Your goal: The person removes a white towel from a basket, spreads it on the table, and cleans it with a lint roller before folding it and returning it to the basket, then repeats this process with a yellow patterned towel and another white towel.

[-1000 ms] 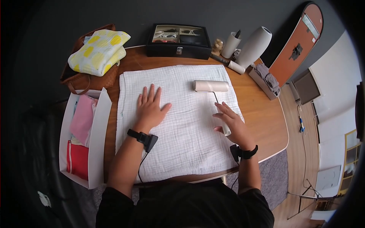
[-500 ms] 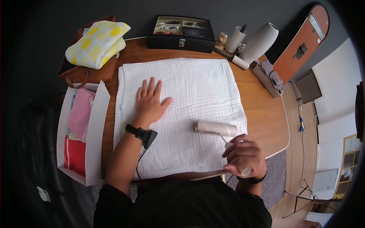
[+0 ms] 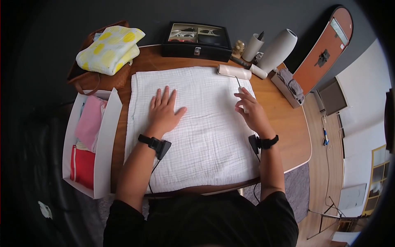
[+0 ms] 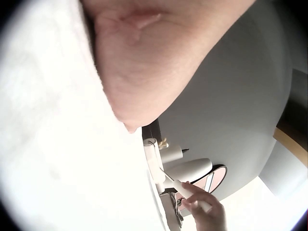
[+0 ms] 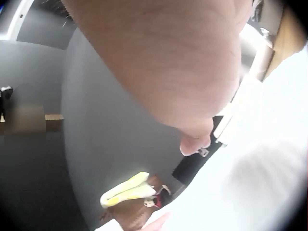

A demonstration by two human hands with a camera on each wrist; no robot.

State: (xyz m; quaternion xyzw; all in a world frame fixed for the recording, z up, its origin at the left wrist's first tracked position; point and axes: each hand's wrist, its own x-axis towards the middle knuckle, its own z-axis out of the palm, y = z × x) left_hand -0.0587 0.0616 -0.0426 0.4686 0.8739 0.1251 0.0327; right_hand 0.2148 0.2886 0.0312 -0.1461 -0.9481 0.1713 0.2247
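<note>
A white crinkled gauze cloth [image 3: 197,136] lies spread over the wooden table. My left hand [image 3: 164,113] rests on its left part with the fingers spread. At the cloth's far right edge is a lint roller [image 3: 236,71] with a pale sheet roll and a thin metal neck. My right hand [image 3: 253,113] holds its white handle, which the left wrist view shows between thumb and fingers [image 4: 204,197]. In the right wrist view the palm hides most of the roller.
Left of the cloth stands a white box [image 3: 108,144] of folded clothes; behind it, a brown basket [image 3: 119,78] bears a yellow-dotted cloth [image 3: 107,49]. A black glasses case [image 3: 197,51], white vase [image 3: 279,51], second roller [image 3: 258,71] and grey box [image 3: 288,92] line the back.
The right hand drew the lint roller back toward the body, tilting its handle up, then moved it forward to the cloth's far right edge. The left hand stayed in place.
</note>
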